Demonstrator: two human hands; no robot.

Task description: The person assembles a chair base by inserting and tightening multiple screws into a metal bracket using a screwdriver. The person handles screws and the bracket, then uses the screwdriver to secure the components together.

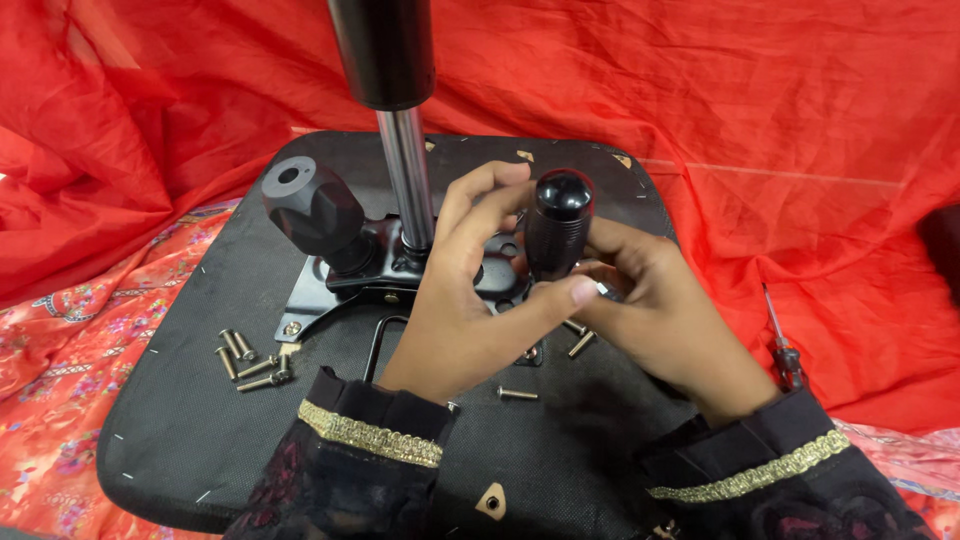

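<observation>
A view from above showed a person's two hands meeting over the black fabric underside of an upturned chair seat point(200, 440), which lay on crumpled red cloth point(780, 120). The right hand point(665, 325) was curled around the lower end of a black ribbed handle with a rounded top point(558, 225), holding it upright. The left hand point(462, 315) sat just beside it, fingers bent and spread loosely behind the handle, with its thumb point(560, 298) pressed across the handle's base, against the right hand. Whether the left fingers actually touched the handle could not be told. Both wrists wore black sleeves edged with a gold band. Directly behind the hands, a black metal mechanism plate point(345, 285) was fixed to the seat, and a shiny steel gas-lift column point(408, 175) rose from it into a wider black cylinder at the top of the frame. To the left of the column, a large black knob point(315, 210) stuck out from the plate, tilted up and to the left. A small cluster of loose bolts point(250, 360) lay on the seat to the left, well apart from the hands, and one single bolt point(517, 394) rested near the left wrist. A screwdriver point(782, 335) lay on the red cloth to the right of the seat.
</observation>
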